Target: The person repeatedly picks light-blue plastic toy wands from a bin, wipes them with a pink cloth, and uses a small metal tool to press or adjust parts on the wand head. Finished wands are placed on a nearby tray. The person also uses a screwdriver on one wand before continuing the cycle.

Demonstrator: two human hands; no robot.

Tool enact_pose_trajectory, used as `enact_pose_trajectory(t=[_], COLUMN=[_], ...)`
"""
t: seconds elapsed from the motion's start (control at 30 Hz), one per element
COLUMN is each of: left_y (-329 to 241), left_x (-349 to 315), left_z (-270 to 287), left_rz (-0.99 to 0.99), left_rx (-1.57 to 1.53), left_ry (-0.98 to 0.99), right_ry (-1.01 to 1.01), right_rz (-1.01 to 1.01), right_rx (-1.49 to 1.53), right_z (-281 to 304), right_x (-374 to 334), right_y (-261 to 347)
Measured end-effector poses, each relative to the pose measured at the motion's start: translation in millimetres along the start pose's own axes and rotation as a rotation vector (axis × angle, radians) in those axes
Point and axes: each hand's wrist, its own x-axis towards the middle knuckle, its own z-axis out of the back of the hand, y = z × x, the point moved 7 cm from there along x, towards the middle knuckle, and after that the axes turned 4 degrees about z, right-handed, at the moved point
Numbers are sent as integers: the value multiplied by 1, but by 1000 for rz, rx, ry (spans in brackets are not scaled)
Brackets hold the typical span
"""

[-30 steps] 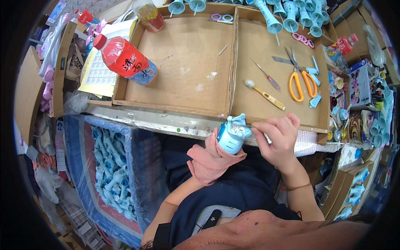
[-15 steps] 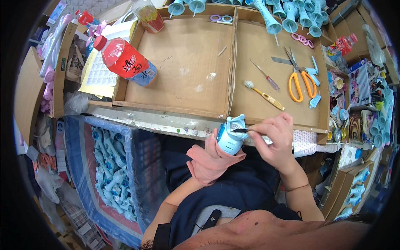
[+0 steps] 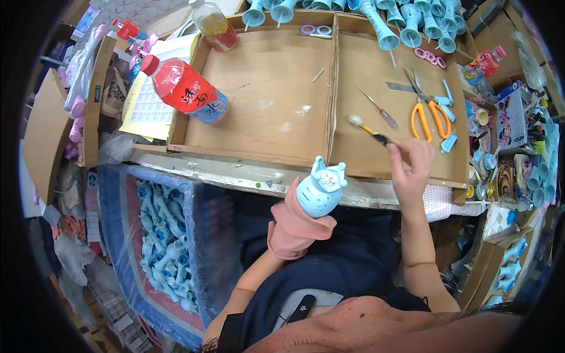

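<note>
My left hand (image 3: pixel 291 195), largely wrapped in a pink cloth (image 3: pixel 299 232), is closed around a light-blue plastic toy part (image 3: pixel 318 196). The part has a rounded, slotted body and a crown-like top with a pale, patterned emblem facing up. To its right, over the tray's front edge, my right hand (image 3: pixel 414 165) pinches a small dark-tipped brush (image 3: pixel 381 139). Its tip points left, over the handle of a yellow toothbrush (image 3: pixel 366 128) lying in the tray. Most of the brush's handle is hidden by my fingers.
A divided cardboard tray (image 3: pixel 253 154) holds orange-handled scissors (image 3: pixel 432 120), a screwdriver (image 3: pixel 388 117) and pink rings (image 3: pixel 429 57). A red-labelled bottle (image 3: pixel 187 91) stands at left. Light-blue toy parts fill a plastic-lined box (image 3: pixel 191 235) at lower left; blue cone-shaped parts (image 3: pixel 385 36) lie at back.
My right hand has drawn the brush away from the toy part, rightward and farther out over the tray. My left hand has tilted the part and shifted it slightly left; its emblem now shows uncovered.
</note>
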Motion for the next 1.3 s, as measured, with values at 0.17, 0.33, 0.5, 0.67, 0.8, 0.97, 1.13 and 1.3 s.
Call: enact_pose_trajectory(t=[0.17,0.33,0.5,0.67,0.8,0.97,1.13,1.3], left_y=[41,45,52,56,47,30,29,31], left_x=[-5,2,-10,-25,-32,-29,-30,-24], left_z=[-8,-20,-20,-23,-30,-28,-24,-17], left_rz=[596,566,606,713,935,969,1000,820], left_rx=[-617,-759,-804,-984,-1534,-1765,-1746,-1436], left_ry=[127,140,176,394,526,636,600,576], right_ry=[-77,-49,-45,-59,-57,-59,-24,50], right_rz=[39,37,105,166,184,180,311,419], right_rx=[-31,-67,-138,-199,-203,-188,140,223], right_z=[-2,-4,-7,-10,-11,-11,5,16], right_x=[-6,-7,-4,-4,-4,-8,-21,-42], right_y=[-10,-8,-1,5,7,3,9,35])
